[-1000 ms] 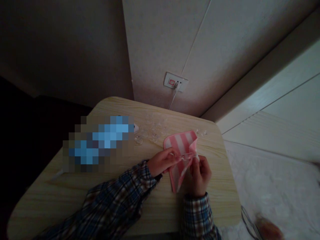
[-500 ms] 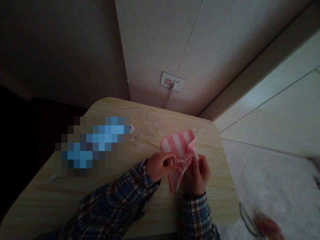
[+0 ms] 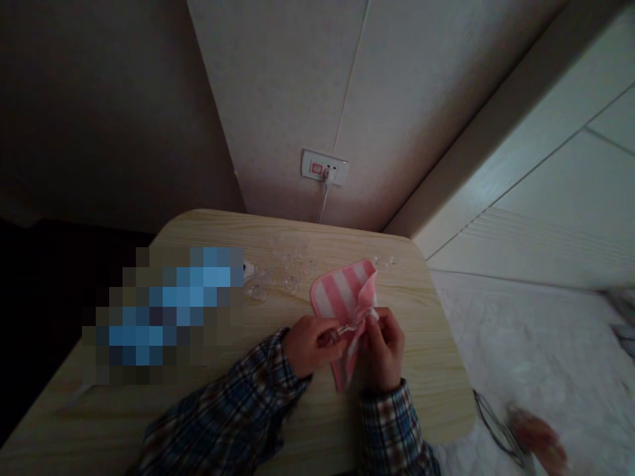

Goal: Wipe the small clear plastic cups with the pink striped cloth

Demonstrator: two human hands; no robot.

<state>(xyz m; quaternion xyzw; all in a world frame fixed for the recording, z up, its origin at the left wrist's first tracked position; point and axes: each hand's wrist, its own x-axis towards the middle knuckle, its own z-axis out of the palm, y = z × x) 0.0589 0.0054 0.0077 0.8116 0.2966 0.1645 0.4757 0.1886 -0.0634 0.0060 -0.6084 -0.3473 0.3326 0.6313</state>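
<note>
A small clear piece, its exact kind too small to tell, is pinched between the thumb and fingers of my left hand. My right hand is closed on a bunched fold of a pink and white striped cloth, pressed against the far end of that clear piece. The rest of the cloth spreads over the wooden table, its near corner hanging below my fingers. Beyond my left hand lie several clear round pieces, and a couple more small clear pieces sit past the cloth.
A blurred-out blue object occupies the table's left side, with a white tip beside it. A wall socket holds a plug, its cable running down behind the table. Someone's foot and a dark cable are on the floor at right.
My left fingers have drawn closer together around the clear piece. My right hand has brought the cloth's fold further over its end. The view has shifted slightly.
</note>
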